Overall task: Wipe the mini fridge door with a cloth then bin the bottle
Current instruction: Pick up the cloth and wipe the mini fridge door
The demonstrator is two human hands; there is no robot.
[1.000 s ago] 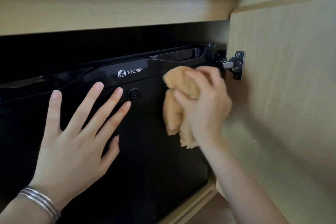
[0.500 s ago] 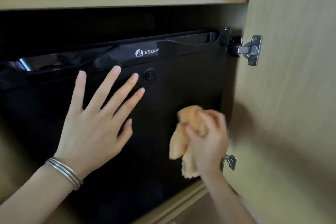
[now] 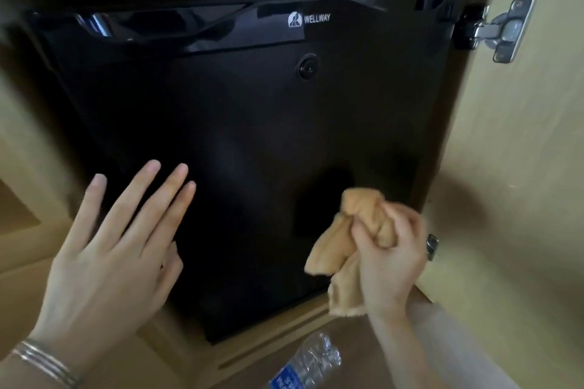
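The black mini fridge door point(image 3: 246, 123) fills a wooden cabinet opening and carries a WELLWAY logo near its top. My right hand point(image 3: 390, 257) grips a bunched orange cloth point(image 3: 338, 246) at the door's lower right corner. My left hand point(image 3: 117, 246) is open with fingers spread, lying flat against the door's lower left part. A crumpled clear plastic bottle point(image 3: 308, 363) with a blue label lies on the floor below the fridge, at the bottom edge of the view.
The open wooden cabinet door point(image 3: 521, 167) stands at the right, held by a metal hinge point(image 3: 502, 30). A second small hinge point(image 3: 432, 246) sits just right of my right hand. The wooden cabinet base point(image 3: 268, 335) runs under the fridge.
My right hand has swept the cloth down from the door's top right to its lower right corner. My left hand has slid lower on the door. The bottle has come into view.
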